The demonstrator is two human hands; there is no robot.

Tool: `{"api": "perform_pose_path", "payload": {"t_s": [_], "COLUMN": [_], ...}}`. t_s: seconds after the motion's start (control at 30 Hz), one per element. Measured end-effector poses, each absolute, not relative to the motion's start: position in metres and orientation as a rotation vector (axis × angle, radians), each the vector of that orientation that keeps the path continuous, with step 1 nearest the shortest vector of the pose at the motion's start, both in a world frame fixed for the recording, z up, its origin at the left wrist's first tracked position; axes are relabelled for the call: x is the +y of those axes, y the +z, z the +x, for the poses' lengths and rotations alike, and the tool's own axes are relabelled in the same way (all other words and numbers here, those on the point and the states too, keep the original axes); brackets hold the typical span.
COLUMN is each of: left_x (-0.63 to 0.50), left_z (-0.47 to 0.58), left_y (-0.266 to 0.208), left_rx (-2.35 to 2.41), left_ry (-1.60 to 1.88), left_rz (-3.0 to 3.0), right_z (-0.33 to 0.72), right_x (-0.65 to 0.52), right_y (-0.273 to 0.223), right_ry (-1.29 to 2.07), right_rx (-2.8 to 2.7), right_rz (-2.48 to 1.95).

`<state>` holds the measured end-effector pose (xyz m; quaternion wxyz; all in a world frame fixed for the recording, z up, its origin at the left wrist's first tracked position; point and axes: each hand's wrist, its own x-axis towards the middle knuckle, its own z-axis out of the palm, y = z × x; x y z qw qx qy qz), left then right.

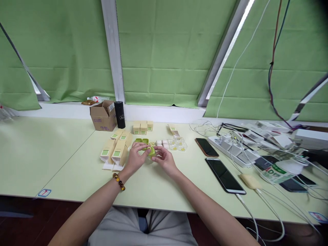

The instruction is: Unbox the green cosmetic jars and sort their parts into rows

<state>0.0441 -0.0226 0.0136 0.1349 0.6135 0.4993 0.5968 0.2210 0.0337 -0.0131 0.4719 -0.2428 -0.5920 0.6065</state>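
Note:
Over the middle of the table my left hand point(137, 157) and my right hand point(164, 160) meet at a small green square case point(152, 152). The fingers of both are closed on its sides. Just behind my left fingers lie more green cases point(145, 140). Small yellow pieces point(152, 144) sit beyond the held case, too small to name. To the right of them are small white blocks point(159, 142) and a clear plastic tray point(182, 145) with yellow bits. Several cream cartons point(120, 147), some with flaps open, lie left of my left hand.
Further back stand small cream boxes point(136, 127), an opened cream carton point(173, 130), a cardboard box point(103, 117) and a black cylinder point(119, 115). Phones point(225, 176), a power strip point(230, 147), tangled cables and a white bottle point(284, 170) crowd the right side.

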Motion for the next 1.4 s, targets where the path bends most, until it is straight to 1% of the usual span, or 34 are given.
{"api": "perform_pose_path", "payload": {"t_s": [0.27, 0.63, 0.8, 0.93, 1.13, 1.4], "left_x": [-0.023, -0.030, -0.024, -0.012, -0.004, -0.006], "left_z": [0.047, 0.051, 0.041, 0.030, 0.029, 0.032], "left_y": [0.012, 0.013, 0.017, 0.014, 0.004, 0.006], "left_rx": [1.348, 1.370, 1.357, 1.333, 1.182, 1.161], "left_ry": [1.783, 1.849, 2.001, 2.019, 1.911, 1.882], "left_rz": [1.706, 1.690, 1.411, 1.124, 0.960, 0.959], "right_z": [0.219, 0.218, 0.222, 0.227, 0.231, 0.243], "right_x": [0.030, 0.027, 0.034, 0.033, 0.021, 0.026], "right_y": [-0.016, -0.008, -0.011, -0.009, 0.004, 0.016], "right_ry": [1.346, 1.223, 1.186, 1.193, 0.807, 0.543], "right_rx": [-1.593, -1.658, -1.627, -1.561, -1.682, -1.766], "right_rz": [-0.588, -0.613, -0.652, -0.624, -0.537, -0.609]}}
